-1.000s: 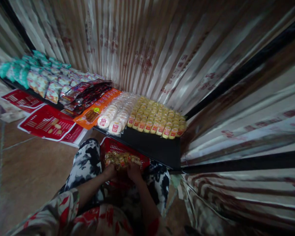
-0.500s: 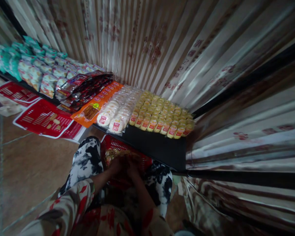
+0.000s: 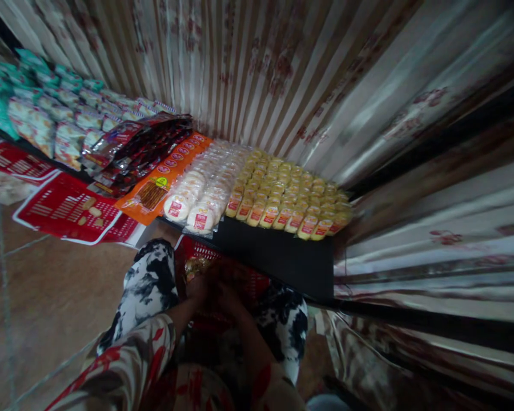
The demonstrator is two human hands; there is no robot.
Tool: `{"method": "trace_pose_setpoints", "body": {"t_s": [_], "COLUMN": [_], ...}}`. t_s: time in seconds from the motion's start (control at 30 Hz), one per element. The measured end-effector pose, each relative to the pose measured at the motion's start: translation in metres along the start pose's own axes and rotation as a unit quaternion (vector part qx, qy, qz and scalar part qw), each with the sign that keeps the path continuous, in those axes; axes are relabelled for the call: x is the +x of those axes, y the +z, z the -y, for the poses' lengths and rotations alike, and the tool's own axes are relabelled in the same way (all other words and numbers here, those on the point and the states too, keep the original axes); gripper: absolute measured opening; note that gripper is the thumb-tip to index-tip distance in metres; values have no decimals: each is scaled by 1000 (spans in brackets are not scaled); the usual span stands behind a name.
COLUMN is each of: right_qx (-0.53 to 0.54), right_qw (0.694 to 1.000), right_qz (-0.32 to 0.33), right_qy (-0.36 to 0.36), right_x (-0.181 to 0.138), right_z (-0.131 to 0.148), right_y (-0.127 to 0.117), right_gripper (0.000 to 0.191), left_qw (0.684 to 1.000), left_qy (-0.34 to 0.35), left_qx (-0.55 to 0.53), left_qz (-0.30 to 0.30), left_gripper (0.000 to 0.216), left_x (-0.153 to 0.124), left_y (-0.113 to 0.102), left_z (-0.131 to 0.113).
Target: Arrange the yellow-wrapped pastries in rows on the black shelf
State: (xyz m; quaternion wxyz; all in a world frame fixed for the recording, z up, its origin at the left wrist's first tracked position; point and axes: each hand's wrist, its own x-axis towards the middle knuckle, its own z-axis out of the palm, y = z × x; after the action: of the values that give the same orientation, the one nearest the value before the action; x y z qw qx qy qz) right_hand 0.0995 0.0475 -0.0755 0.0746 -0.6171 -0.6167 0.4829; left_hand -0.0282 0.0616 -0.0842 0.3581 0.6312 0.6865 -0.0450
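Between my knees lies a red bag-like thing (image 3: 197,249) with rows of white marks. A gold, shiny wrapped packet (image 3: 195,266) shows at its left side. My left hand (image 3: 197,287) is low beside this packet, its fingers lost in shadow. Close by on the right, my right hand (image 3: 226,295) reaches into the same dark red area; its fingers are also too dark to make out. Whether either hand grips something is hidden. Just beyond the hands, the black shelf (image 3: 278,251) carries rows of yellow wrapped cakes (image 3: 278,200) and stacks of round white crackers (image 3: 201,205).
Left along the shelf are an orange packet (image 3: 154,188), dark glossy packets (image 3: 141,151), white printed packets (image 3: 71,142) and teal packets (image 3: 0,105). Red printed bags (image 3: 68,208) hang off its front edge. A pleated curtain (image 3: 248,74) stands behind, and tiled floor (image 3: 55,285) lies left.
The view has shifted slightly, so the left-hand goods sit further left. Less of the gold packet shows now; the hands remain low between the knees, close together.
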Motion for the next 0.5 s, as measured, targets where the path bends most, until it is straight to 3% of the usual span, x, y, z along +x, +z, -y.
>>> {"method": "trace_pose_setpoints", "body": {"t_s": [0.1,0.2,0.5], "right_qx": [15,27,138], "right_qw": [1000,999,987], "right_qz": [4,-12,-78], "right_qy": [8,25,25], "right_x": [-1,-1,-6], "right_z": [0,1,12], "right_y": [-1,-3,-12], "right_gripper": [33,35,36], "left_qw": [998,998,998], "left_qy": [-54,-60,8], "left_qx": [9,7,-12], "left_qz": [-1,5,-54], "left_gripper": [34,31,31], "left_x": [1,-1,-37], "left_y": [-4,-9,-21], "left_z": [-3,-5,-21]}}
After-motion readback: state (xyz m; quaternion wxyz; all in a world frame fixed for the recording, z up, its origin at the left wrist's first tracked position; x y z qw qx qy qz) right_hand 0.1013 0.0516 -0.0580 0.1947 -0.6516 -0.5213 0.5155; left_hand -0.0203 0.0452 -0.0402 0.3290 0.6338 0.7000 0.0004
